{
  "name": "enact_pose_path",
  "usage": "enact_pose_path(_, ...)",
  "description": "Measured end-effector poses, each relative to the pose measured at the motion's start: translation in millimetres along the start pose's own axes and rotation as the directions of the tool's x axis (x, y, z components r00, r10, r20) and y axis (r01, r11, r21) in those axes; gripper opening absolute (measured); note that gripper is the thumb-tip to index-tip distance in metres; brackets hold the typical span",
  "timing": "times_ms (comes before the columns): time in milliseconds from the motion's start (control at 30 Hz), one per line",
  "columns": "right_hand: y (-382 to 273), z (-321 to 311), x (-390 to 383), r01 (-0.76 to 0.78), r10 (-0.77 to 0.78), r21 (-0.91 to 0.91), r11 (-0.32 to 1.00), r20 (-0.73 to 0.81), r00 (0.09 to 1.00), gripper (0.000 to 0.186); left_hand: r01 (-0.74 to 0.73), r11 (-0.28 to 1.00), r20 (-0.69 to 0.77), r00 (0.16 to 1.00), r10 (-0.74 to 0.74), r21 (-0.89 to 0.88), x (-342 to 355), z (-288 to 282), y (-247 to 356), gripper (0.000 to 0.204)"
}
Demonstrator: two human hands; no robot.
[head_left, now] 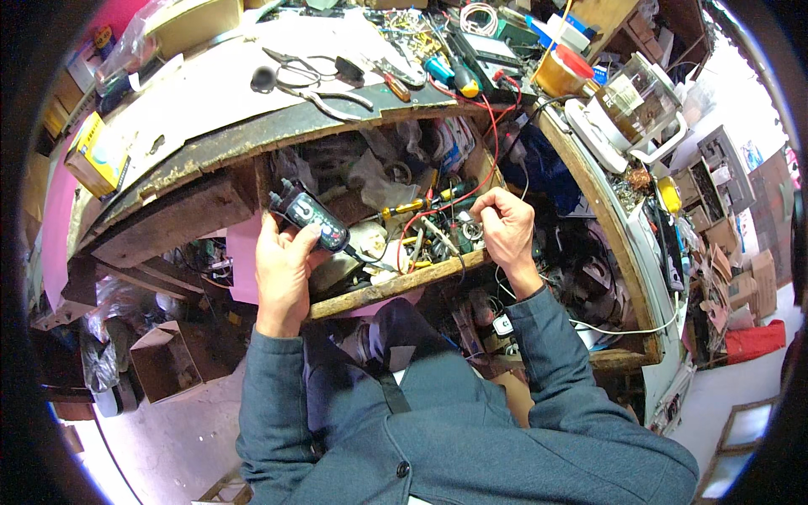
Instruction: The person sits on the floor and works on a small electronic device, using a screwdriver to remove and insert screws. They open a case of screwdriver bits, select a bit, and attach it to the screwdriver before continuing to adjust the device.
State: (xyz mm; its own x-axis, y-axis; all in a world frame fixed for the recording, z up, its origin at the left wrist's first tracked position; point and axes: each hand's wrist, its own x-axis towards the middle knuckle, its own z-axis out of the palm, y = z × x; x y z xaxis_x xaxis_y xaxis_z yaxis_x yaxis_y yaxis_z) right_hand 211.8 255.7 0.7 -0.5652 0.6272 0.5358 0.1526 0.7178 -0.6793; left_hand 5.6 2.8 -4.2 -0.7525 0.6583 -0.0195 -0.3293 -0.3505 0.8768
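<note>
My left hand (284, 269) grips a small black device (307, 210) with prongs at its upper end and a cord from its lower end, over the left part of an open wooden drawer (396, 300). My right hand (502, 227) is curled with its fingertips pinched at the drawer's right side; whatever they may hold is hidden. Between both hands lie a yellow-handled tool (402, 206), red wires (406, 236) and many small loose parts.
Above the drawer, the workbench (210, 84) carries pliers (337, 105), scissors, screwdrivers and red leads. A yellow box (99, 156) stands at its left. A glass-jug appliance (631, 101) and piled clutter line the right side. A cardboard box (166, 362) is on the floor at lower left.
</note>
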Motion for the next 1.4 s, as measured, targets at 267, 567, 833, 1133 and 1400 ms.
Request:
enact_pose_path(267, -5.8, 1.4, 1.7, -0.018, 0.018, -0.009, 1.0, 0.034, 0.999, 0.014, 0.139, 0.978, -0.05, 0.99, -0.133, 0.155, 9.8, -6.4, -14.6, 0.041)
enact_pose_path(567, -1.0, 1.2, 1.5, -0.04, 0.043, -0.028, 0.999, 0.086, 0.995, 0.015, 0.229, 0.916, 0.056, 0.964, -0.261, 0.328, 18.4, -7.8, -20.2, 0.027)
enact_pose_path(833, -1.0, 0.2, -1.1, -0.025, 0.034, -0.112, 0.993, 0.08, 0.996, 0.015, 0.255, 0.824, -0.061, 0.964, -0.261, 0.507, 25.9, -9.7, -29.8, 0.04)
enact_pose_path(1133, -9.4, 1.9, -6.8, 0.121, -0.113, 0.027, 0.992, -0.203, 0.973, 0.009, 0.274, 0.745, -0.068, 0.953, -0.295, 0.609, 34.4, -18.7, -26.9, 0.077)
enact_pose_path(1400, -36.8, -44.7, -132.0, 0.248, -0.255, 0.071, 0.966, 0.105, 0.961, 0.008, 0.21, 0.711, -0.11, 0.977, -0.185, 0.672, 32.8, -21.5, -33.6, 0.069)
